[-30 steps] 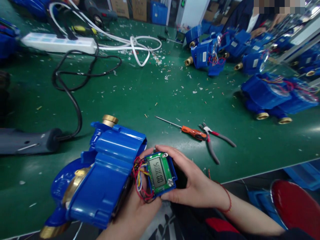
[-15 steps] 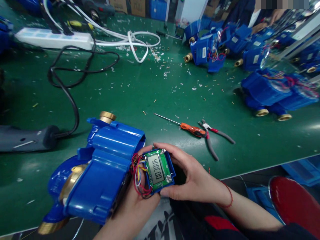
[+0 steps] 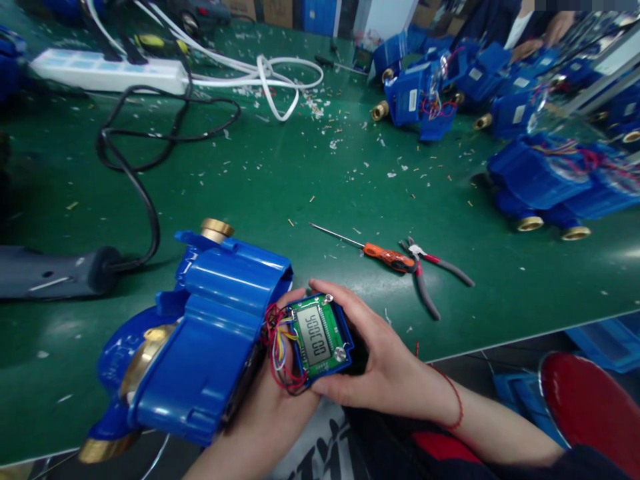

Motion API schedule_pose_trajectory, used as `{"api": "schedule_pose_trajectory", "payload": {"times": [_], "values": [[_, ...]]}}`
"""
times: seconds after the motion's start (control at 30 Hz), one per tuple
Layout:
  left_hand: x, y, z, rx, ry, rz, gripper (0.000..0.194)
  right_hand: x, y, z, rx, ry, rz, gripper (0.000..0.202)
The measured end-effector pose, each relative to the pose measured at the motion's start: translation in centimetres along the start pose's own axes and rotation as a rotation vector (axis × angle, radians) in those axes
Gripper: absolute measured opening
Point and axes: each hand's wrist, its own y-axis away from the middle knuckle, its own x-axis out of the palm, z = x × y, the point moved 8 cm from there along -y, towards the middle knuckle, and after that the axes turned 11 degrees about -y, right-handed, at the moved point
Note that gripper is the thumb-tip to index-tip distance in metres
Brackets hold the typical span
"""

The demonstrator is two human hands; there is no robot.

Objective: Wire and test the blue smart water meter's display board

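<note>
Where thin wires [image 3: 273,331] curl, left hand [image 3: 275,407] and right hand [image 3: 377,357] pinch a squarish plastic-rimmed module [image 3: 317,337].

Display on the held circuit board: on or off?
On: dark digits show on the display of the green circuit board.

Assembly workshop: green bench [image 3: 240,183] littered with scraps [image 3: 333,145]; screwdriver [image 3: 387,257], pliers [image 3: 415,251]; power strip [image 3: 110,72] far left; wired blue meters [image 3: 413,99] far right.

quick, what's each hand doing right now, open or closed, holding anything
Left hand: at the display, partly hidden behind it; open or closed cannot be told.
Right hand: closed, holding the display at its edges.
</note>
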Motion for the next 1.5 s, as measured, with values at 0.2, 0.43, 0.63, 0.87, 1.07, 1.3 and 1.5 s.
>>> {"api": "schedule_pose_trajectory", "payload": {"times": [0.2,0.43,0.63,0.87,1.07,1.3,1.5], "values": [[0.1,-0.1,-0.3,0.02,-0.009,0.0,0.057,0.2,0.2,-0.1,-0.001,0.031,0.036,0.091],[0.6,0.1,0.9,-0.062,0.086,0.014,0.062,0.3,0.5,-0.4,0.023,0.055,0.138,0.101],[0.1,0.0,0.0,0.069,-0.078,-0.015,0.058,0.4,0.2,0.1,-0.013,0.022,0.021,0.092],[0.0,-0.4,-0.7,0.048,-0.058,-0.028,0.054,-0.1,0.2,-0.1,-0.006,0.036,0.091,0.097],[0.2,-0.6,-0.9,0.049,-0.054,-0.03,0.059,-0.8,0.2,-0.3,-0.056,0.01,0.208,0.092],[-0.6,-0.5,-1.5,0.125,-0.23,-0.158,0.062,-1.8,0.6,-0.9,-0.015,-0.018,0.202,0.102],[-0.1,0.1,0.1,0.079,-0.085,-0.033,0.086,-9.9,-1.2,-0.9,-0.006,0.372,-0.261,0.052]]}}
